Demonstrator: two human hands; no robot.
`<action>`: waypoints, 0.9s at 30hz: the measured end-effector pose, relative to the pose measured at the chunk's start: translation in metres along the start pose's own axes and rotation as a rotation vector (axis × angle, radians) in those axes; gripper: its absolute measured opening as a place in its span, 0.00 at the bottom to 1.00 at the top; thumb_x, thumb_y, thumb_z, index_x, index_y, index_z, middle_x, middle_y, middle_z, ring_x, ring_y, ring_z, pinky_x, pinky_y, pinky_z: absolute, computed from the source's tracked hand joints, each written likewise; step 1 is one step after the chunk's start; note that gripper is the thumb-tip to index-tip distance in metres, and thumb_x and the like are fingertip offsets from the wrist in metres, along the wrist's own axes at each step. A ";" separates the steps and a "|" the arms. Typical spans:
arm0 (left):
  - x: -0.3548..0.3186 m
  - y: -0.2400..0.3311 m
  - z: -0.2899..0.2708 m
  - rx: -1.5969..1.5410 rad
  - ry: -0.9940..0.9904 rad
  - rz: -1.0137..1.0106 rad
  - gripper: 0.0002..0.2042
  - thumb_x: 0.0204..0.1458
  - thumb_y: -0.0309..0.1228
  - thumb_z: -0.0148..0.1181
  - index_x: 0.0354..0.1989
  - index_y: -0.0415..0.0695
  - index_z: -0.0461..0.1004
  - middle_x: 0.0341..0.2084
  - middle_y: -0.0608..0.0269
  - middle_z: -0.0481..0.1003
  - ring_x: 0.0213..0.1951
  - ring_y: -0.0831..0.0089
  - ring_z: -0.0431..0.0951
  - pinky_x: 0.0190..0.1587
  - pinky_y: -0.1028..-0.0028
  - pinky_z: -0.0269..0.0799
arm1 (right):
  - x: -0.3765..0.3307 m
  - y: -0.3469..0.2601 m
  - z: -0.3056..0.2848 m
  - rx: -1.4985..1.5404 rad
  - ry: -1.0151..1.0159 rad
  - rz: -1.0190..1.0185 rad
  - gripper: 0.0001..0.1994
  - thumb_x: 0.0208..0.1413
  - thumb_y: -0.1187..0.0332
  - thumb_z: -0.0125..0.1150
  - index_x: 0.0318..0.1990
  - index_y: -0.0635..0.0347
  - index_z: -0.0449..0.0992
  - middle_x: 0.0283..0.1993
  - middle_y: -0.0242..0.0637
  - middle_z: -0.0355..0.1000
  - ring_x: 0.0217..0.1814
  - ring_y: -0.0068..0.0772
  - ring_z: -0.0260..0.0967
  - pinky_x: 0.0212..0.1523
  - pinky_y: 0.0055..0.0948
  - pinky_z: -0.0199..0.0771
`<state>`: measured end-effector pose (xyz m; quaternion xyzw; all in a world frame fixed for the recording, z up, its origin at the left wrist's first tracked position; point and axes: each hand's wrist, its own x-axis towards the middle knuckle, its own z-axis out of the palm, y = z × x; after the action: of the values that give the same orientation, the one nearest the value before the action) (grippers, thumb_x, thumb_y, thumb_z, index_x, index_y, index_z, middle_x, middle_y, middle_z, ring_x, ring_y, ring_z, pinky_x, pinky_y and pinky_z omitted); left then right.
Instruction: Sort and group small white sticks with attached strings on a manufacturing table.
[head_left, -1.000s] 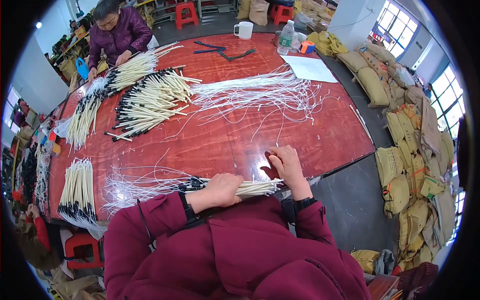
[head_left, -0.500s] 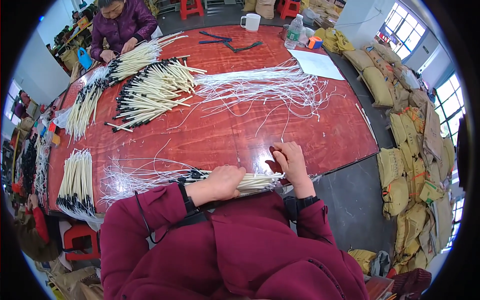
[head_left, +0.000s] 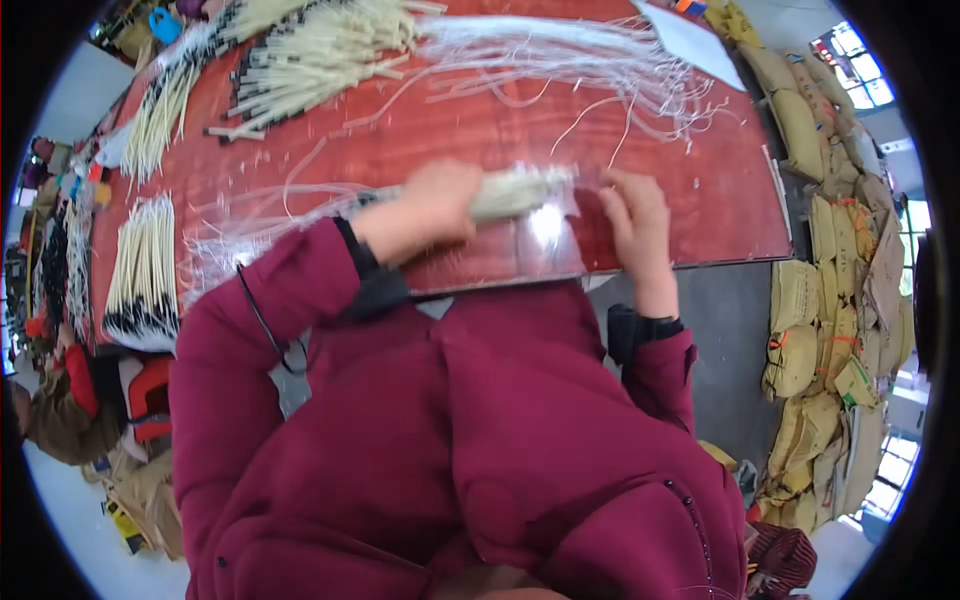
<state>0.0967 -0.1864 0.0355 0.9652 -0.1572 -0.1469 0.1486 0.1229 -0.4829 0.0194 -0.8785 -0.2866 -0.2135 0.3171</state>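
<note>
My left hand [head_left: 445, 205], smeared by motion, is wrapped over a bundle of pale thin rods [head_left: 515, 195] just above or on the red table. White strings [head_left: 240, 225] trail from the bundle's left end, partly behind my left sleeve. Beyond the bundle's right end, my right hand [head_left: 640, 220] is held with its fingers bent and the thumb apart, and I see nothing in it. A loose white string reaches across the table close to its fingertips. The hand hides some of the bundle's middle.
A bundle of pale rods with black ends [head_left: 140, 265] lies at the table's left. Farther back are a heap of similar rods [head_left: 320, 65], white strings [head_left: 560, 65] and a white sheet [head_left: 695, 40]. Sacks [head_left: 795, 330] line the right side; a red stool [head_left: 150, 400] stands lower left.
My view has tilted downward, so the far person and the bottle are out of the picture. My left hand has moved the rod bundle farther from the table's front edge. The right hand has shifted apart from its end.
</note>
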 end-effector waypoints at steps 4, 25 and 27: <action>0.015 -0.047 -0.015 0.051 0.050 -0.059 0.25 0.32 0.41 0.75 0.37 0.38 0.78 0.34 0.42 0.80 0.40 0.48 0.82 0.46 0.56 0.78 | 0.006 -0.018 0.008 0.442 -0.052 0.271 0.12 0.64 0.70 0.59 0.51 0.65 0.79 0.47 0.39 0.80 0.46 0.29 0.75 0.50 0.30 0.73; 0.011 -0.042 -0.025 -0.078 0.034 -0.154 0.17 0.29 0.28 0.73 0.33 0.42 0.85 0.33 0.52 0.83 0.40 0.57 0.85 0.40 0.62 0.81 | 0.039 -0.139 0.084 0.992 -0.735 1.081 0.34 0.70 0.38 0.40 0.58 0.65 0.71 0.48 0.46 0.79 0.48 0.39 0.78 0.49 0.34 0.73; 0.014 -0.044 -0.024 -0.102 0.053 -0.159 0.17 0.30 0.28 0.73 0.34 0.42 0.85 0.33 0.52 0.83 0.40 0.57 0.85 0.40 0.62 0.81 | 0.048 -0.140 0.088 0.999 -0.749 1.120 0.35 0.69 0.37 0.38 0.60 0.64 0.70 0.48 0.47 0.79 0.50 0.41 0.77 0.50 0.35 0.72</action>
<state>0.1289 -0.1458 0.0392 0.9694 -0.0685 -0.1406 0.1895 0.0862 -0.3168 0.0447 -0.6598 0.0450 0.4335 0.6121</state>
